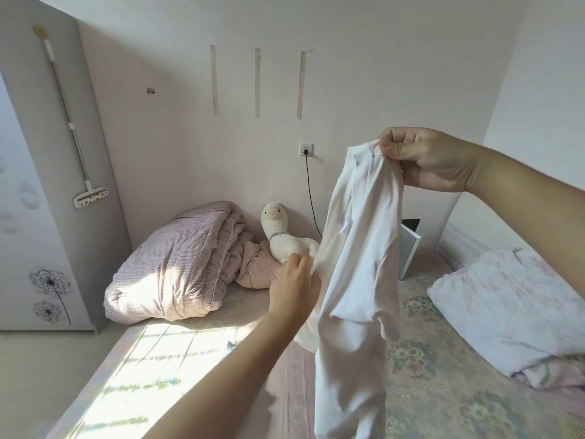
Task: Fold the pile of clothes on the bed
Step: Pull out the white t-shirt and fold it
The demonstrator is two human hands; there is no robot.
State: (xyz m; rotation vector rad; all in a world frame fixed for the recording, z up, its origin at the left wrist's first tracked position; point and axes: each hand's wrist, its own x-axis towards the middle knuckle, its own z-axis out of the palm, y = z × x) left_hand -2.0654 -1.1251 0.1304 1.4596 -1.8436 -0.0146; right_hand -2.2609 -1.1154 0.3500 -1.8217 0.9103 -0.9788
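White garment [357,280] hangs bunched from our right hand [433,160], whose grip pinches its top edge at two o'clock; our left hand [294,283] pinches a fold at its side, near centre. It dangles over the bed [443,391]. We judge the risk plain: twisted cloth may hide the seams, so we could fold it crooked, or a loose pinch could drop it.

You have a white garment [357,264] lifted off the bed [443,375], hanging lengthwise in loose vertical folds. Your right hand [427,160] pinches its top edge high up, and your left hand [294,280] grips a bunch of cloth at its left side, lower down. Its bottom runs out of view below.
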